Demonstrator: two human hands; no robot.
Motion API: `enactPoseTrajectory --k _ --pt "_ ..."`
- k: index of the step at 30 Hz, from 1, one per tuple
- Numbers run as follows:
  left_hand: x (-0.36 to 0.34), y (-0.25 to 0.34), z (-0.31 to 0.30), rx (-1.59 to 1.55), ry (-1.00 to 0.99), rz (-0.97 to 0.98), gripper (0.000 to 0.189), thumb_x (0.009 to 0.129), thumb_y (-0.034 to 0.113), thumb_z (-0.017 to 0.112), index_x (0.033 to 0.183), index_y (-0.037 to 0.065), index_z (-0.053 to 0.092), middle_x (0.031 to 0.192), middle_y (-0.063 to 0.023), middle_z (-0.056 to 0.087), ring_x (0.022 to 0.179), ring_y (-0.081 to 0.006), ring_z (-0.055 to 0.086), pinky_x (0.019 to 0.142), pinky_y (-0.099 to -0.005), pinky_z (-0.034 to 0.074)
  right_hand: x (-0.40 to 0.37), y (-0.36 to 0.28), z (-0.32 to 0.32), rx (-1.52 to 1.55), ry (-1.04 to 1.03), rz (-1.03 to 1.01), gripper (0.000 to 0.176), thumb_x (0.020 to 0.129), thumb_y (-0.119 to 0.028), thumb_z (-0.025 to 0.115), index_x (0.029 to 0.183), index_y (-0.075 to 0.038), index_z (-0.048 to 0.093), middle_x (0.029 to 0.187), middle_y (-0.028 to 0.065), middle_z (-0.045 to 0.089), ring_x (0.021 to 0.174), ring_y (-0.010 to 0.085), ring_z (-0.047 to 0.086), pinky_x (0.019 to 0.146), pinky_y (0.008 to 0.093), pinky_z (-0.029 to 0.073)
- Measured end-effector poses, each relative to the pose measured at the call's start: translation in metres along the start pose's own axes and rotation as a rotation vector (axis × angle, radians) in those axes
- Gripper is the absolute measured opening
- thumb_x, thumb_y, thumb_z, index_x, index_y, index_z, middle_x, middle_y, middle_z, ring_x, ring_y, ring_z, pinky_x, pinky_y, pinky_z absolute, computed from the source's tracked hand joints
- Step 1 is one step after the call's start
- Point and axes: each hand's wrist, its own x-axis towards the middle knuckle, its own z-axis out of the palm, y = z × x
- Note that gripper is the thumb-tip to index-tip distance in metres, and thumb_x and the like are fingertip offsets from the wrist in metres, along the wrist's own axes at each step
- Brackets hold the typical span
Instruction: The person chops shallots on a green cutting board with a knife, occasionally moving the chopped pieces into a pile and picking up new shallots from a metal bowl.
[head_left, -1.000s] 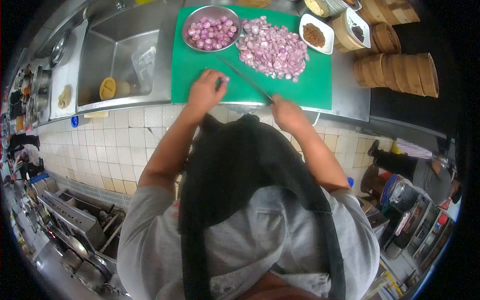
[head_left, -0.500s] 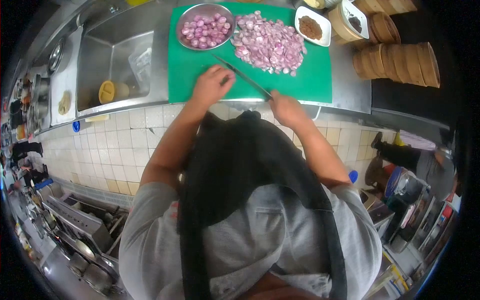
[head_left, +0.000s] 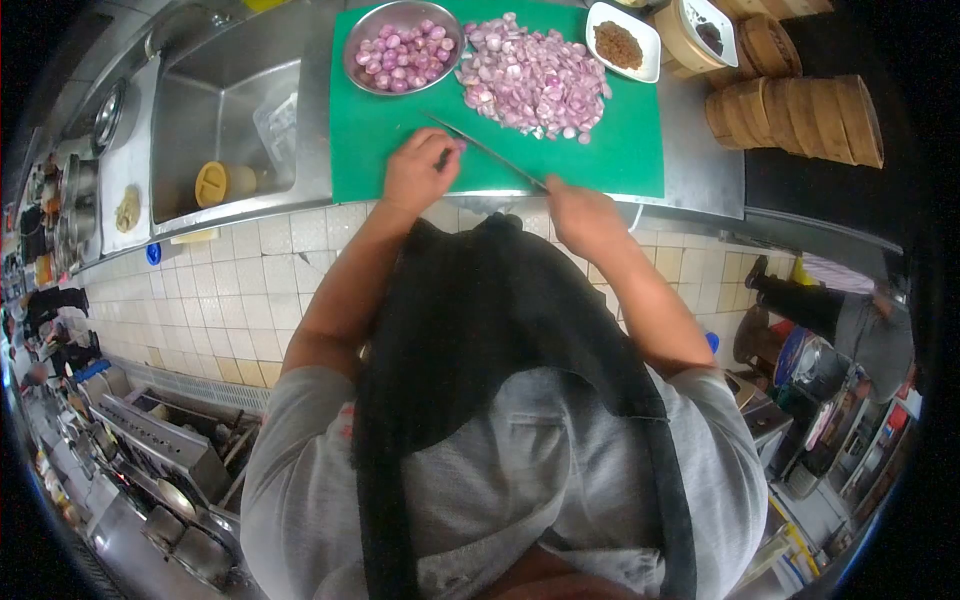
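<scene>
One left hand [head_left: 420, 170] at upper centre of the head view, fingertips closed on a shallot [head_left: 460, 145]; farther right, one right hand [head_left: 587, 215], fingers wrapped round a knife [head_left: 490, 153]. Above, on a green board [head_left: 632, 155], slices [head_left: 535, 80] beside a bowl [head_left: 352, 72] of whole shallots [head_left: 405, 58].

The steel counter [head_left: 700, 165] in front of me carries a green cutting board [head_left: 370, 150], lying flat. Taking the board's middle as the dial, its far edge at twelve, a steel bowl [head_left: 365, 78] sits on it around ten. Sliced shallots [head_left: 535, 75] lie loose on the green, heaped from the middle out toward one. At two, a white dish [head_left: 650, 62] rests near the board's corner; just past it, a tan tub [head_left: 672, 40] stands on the steel itself.
</scene>
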Motion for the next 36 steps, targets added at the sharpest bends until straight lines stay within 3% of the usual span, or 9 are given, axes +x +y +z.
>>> enactPoseTrajectory --k 8,11,14,17,23,26,29,32,36 --pt "0.000 -0.003 0.004 0.002 0.024 -0.028 0.012 0.085 0.004 0.078 0.095 0.009 0.073 0.101 -0.0059 0.072 0.073 -0.0200 0.071 0.061 -0.0318 0.060 -0.002 0.013 0.024 -0.113 -0.003 0.001 0.022 0.098 -0.009 0.048 0.118 -0.006 0.057 0.087 0.0222 0.074 0.083 0.0433 0.074 0.071 0.0560 0.057" --pt "-0.001 -0.004 0.003 -0.001 0.025 -0.027 0.012 0.085 0.004 0.078 0.095 0.008 0.073 0.101 -0.0064 0.072 0.074 -0.0199 0.072 0.061 -0.0313 0.061 0.002 0.010 0.020 -0.112 -0.006 -0.020 0.022 0.098 -0.005 0.047 0.118 -0.003 0.055 0.092 0.0246 0.073 0.086 0.0444 0.073 0.073 0.0579 0.056" --pt "-0.004 -0.007 0.004 0.005 0.012 -0.042 0.012 0.085 0.004 0.079 0.095 0.008 0.074 0.102 -0.0066 0.073 0.074 -0.0193 0.072 0.061 -0.0309 0.061 -0.007 0.004 0.012 -0.171 0.124 -0.099 0.024 0.097 -0.008 0.051 0.120 -0.007 0.059 0.083 0.0182 0.074 0.076 0.0362 0.075 0.063 0.0508 0.058" --pt "-0.004 -0.008 0.006 0.001 0.018 -0.046 0.013 0.084 0.003 0.079 0.095 0.008 0.074 0.103 -0.0067 0.073 0.075 -0.0186 0.072 0.061 -0.0310 0.061 -0.002 0.011 0.030 -0.173 0.166 -0.114 0.023 0.095 -0.007 0.053 0.116 -0.007 0.060 0.079 0.0159 0.072 0.071 0.0351 0.073 0.060 0.0488 0.057" --pt "-0.003 -0.006 0.004 -0.013 0.032 -0.049 0.013 0.084 0.003 0.079 0.095 0.008 0.074 0.102 -0.0064 0.074 0.071 -0.0178 0.072 0.061 -0.0311 0.060 -0.006 0.002 0.018 -0.184 0.213 -0.166 0.017 0.097 -0.008 0.051 0.112 -0.006 0.059 0.080 0.0160 0.073 0.073 0.0358 0.073 0.061 0.0500 0.057" --pt "-0.003 -0.008 0.007 -0.009 0.050 -0.031 0.013 0.084 0.003 0.079 0.094 0.008 0.074 0.101 -0.0062 0.074 0.069 -0.0176 0.071 0.061 -0.0307 0.060 0.003 0.005 0.025 -0.080 0.009 -0.025 0.020 0.097 -0.005 0.048 0.116 -0.003 0.054 0.090 0.0236 0.073 0.086 0.0445 0.072 0.074 0.0577 0.056" --pt "-0.003 -0.005 0.002 -0.005 0.045 -0.041 0.012 0.084 0.003 0.079 0.094 0.008 0.073 0.101 -0.0061 0.074 0.069 -0.0179 0.071 0.061 -0.0304 0.060 0.003 0.003 0.017 -0.087 0.057 -0.081 0.019 0.098 -0.006 0.047 0.116 -0.003 0.054 0.089 0.0236 0.073 0.086 0.0443 0.072 0.074 0.0576 0.056" --pt "-0.003 -0.004 0.005 -0.015 0.038 -0.052 0.012 0.084 0.004 0.079 0.094 0.008 0.073 0.100 -0.0059 0.074 0.069 -0.0182 0.071 0.061 -0.0305 0.060 0.003 0.004 0.027 -0.137 0.044 -0.014 0.025 0.100 -0.010 0.048 0.123 -0.006 0.057 0.087 0.0202 0.074 0.081 0.0387 0.075 0.071 0.0518 0.059" --pt "-0.002 -0.005 0.003 -0.037 0.070 -0.012 0.011 0.084 0.004 0.079 0.094 0.008 0.073 0.100 -0.0054 0.074 0.070 -0.0185 0.071 0.061 -0.0308 0.060 0.008 0.008 0.030 -0.121 -0.007 -0.033 0.027 0.101 -0.010 0.047 0.126 -0.007 0.056 0.095 0.0223 0.075 0.089 0.0397 0.075 0.077 0.0524 0.059"
